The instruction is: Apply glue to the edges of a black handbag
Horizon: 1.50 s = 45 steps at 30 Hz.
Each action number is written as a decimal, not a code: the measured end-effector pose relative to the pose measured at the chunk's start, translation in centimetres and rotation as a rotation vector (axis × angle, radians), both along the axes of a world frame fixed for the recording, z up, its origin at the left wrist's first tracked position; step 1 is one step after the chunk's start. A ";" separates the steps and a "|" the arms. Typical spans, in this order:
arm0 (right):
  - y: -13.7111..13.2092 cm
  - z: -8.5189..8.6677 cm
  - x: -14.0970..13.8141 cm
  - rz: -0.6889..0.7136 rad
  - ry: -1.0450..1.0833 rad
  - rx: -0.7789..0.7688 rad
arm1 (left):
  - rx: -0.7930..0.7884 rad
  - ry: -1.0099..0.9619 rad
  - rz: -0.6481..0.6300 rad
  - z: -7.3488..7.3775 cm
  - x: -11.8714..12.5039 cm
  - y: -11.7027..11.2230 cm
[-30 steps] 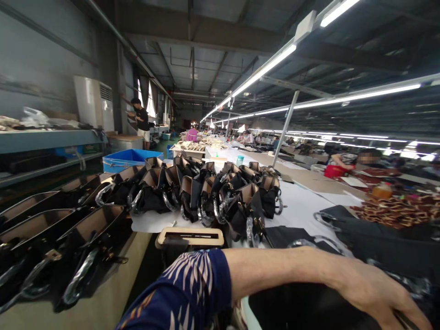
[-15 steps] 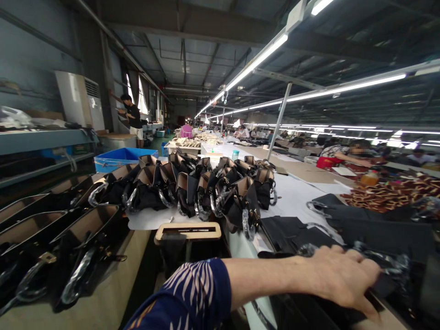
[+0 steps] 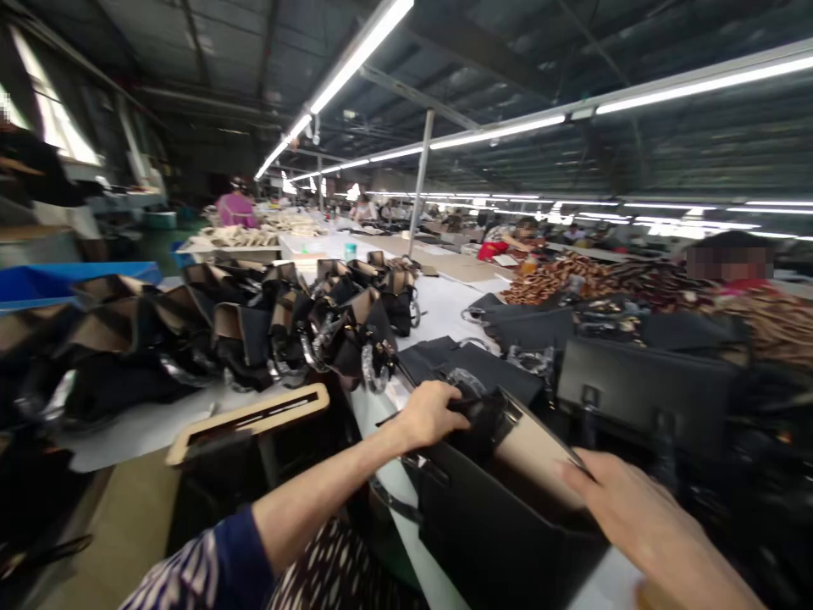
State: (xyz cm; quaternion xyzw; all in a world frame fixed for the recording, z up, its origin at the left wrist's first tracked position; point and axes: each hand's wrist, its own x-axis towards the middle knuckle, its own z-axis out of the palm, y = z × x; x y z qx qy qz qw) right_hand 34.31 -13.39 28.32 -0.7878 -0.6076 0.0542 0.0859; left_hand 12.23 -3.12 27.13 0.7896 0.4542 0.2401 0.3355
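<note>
A black handbag [image 3: 501, 525] with a tan lining stands open-mouthed on the white table right in front of me. My left hand [image 3: 430, 413] is closed on the bag's near top edge, by a strap. My right hand [image 3: 626, 508] rests on the bag's far rim with its fingers curled over the edge into the opening. Flat black bag panels [image 3: 470, 364] lie just behind the left hand.
A heap of finished black bags with plastic-wrapped handles [image 3: 318, 326] fills the table to the left. A wooden slotted form [image 3: 251, 419] stands at the table's near edge. More black bags [image 3: 641, 381] and brown pieces [image 3: 572, 275] lie to the right. Other workers sit farther along.
The view swung right and down. My left arm pulled back from the far right and now holds the upright bag; my right hand came into view on its rim.
</note>
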 end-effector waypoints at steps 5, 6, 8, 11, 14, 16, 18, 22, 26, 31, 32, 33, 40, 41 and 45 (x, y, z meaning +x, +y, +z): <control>-0.2 1.3 -0.7 -0.047 0.049 -0.196 | -0.112 -0.148 -0.063 -0.8 -0.5 0.1; -0.1 1.6 -0.8 -0.045 0.058 -0.208 | -0.114 -0.176 -0.054 -0.9 -0.5 0.1; -0.1 1.8 -0.8 -0.031 0.082 -0.219 | -0.091 -0.231 -0.005 -1.2 -0.2 0.3; -0.2 1.7 -0.3 -0.002 0.123 -0.219 | -0.048 -0.314 0.069 -1.7 0.4 0.8; -0.4 1.4 0.4 0.013 0.163 -0.191 | -0.072 -0.387 0.034 -2.2 1.0 1.2; -0.4 1.0 0.7 0.007 0.186 -0.162 | -0.113 -0.440 -0.062 -2.1 1.1 1.0; -0.3 0.7 1.1 -0.005 0.210 -0.130 | -0.152 -0.477 -0.168 -1.8 1.0 0.7; 0.1 -0.1 1.6 -0.042 0.243 -0.053 | -0.041 -0.261 -0.192 -1.4 1.1 0.2; 0.2 -0.5 1.3 -0.087 0.260 0.010 | 0.094 0.146 -0.029 -1.6 2.0 0.3; -0.3 -0.3 0.9 -0.067 0.361 0.017 | 0.028 0.144 -0.044 -1.5 2.1 0.3; -0.4 -0.1 0.9 -0.045 0.396 0.014 | 0.012 0.109 -0.064 -1.5 1.9 0.4; -0.6 0.1 0.9 -0.022 0.434 0.011 | -0.011 0.075 -0.089 -1.5 1.6 0.6; -2.7 0.9 0.4 0.105 0.745 -0.016 | -0.307 -0.142 -0.323 -0.8 0.1 1.7; -3.1 1.0 0.2 0.113 0.809 -0.015 | -0.361 -0.193 -0.333 -0.3 0.0 1.5; -5.0 1.0 -1.3 -0.008 0.864 0.041 | -0.435 -0.320 -0.298 1.8 -0.3 0.1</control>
